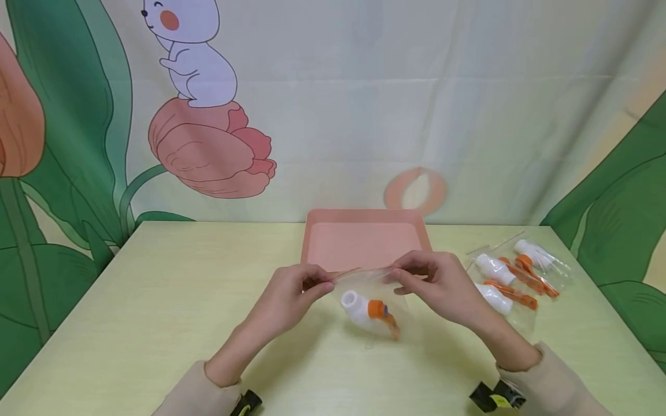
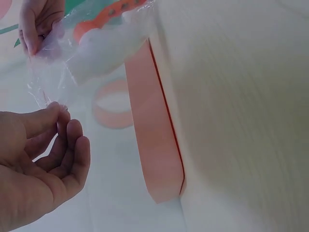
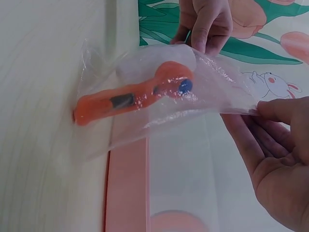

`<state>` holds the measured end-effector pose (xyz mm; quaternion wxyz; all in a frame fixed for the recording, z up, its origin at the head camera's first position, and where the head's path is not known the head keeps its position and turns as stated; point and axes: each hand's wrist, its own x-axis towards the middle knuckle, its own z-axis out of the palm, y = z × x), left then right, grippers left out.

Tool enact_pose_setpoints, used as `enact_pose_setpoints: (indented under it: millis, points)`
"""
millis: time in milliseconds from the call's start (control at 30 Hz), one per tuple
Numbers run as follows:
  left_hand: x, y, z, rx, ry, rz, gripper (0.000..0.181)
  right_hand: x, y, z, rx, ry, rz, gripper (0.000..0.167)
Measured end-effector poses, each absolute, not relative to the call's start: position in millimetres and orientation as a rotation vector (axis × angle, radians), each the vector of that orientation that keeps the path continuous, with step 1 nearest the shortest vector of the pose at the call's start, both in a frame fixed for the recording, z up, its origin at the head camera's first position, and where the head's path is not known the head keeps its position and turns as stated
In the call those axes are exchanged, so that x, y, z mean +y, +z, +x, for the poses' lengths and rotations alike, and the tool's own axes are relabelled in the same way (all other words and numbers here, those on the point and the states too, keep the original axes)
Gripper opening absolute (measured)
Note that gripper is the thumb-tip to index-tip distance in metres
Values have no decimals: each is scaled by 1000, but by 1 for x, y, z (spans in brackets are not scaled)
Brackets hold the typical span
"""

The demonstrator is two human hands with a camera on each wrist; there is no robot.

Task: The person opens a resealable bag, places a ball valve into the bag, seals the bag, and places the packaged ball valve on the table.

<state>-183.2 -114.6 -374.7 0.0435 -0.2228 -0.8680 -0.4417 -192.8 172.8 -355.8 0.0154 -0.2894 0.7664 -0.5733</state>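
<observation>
A clear plastic bag [image 1: 370, 283] hangs between both hands in front of the pink tray. Inside it are a small white bottle [image 1: 358, 307] with an open round neck and an orange long-handled part [image 3: 123, 100] with a blue dot on its round end. My left hand [image 1: 286, 297] pinches the left end of the bag's upper edge between thumb and index finger. At the right end of that edge, my right hand [image 1: 444, 289] pinches the film the same way; the right wrist view shows its other fingers loosely bent.
Behind the bag, a shallow pink tray [image 1: 364, 238] stands at the table's far edge. Several clear bags with white bottles [image 1: 494, 268] and orange parts [image 1: 520, 296] lie on the right of the table [image 1: 198, 300]. A printed curtain [image 1: 333, 115] hangs behind.
</observation>
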Motion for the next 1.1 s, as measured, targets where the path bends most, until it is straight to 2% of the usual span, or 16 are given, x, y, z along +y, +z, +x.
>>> enact_pose_setpoints:
  millis: [233, 700, 1100]
  points:
    - [-112, -369, -180, -2611, -1330, -621, 4, 176, -355, -194, 2445, -1785, -895, 7]
    - [-106, -364, -177, -2572, -1140, -688, 4, 180, -357, -194, 2488, -1769, -913, 4]
    - [-103, -365, -177, -2486, -1204, -739, 4, 181, -360, -195, 2469, -1775, -765, 7]
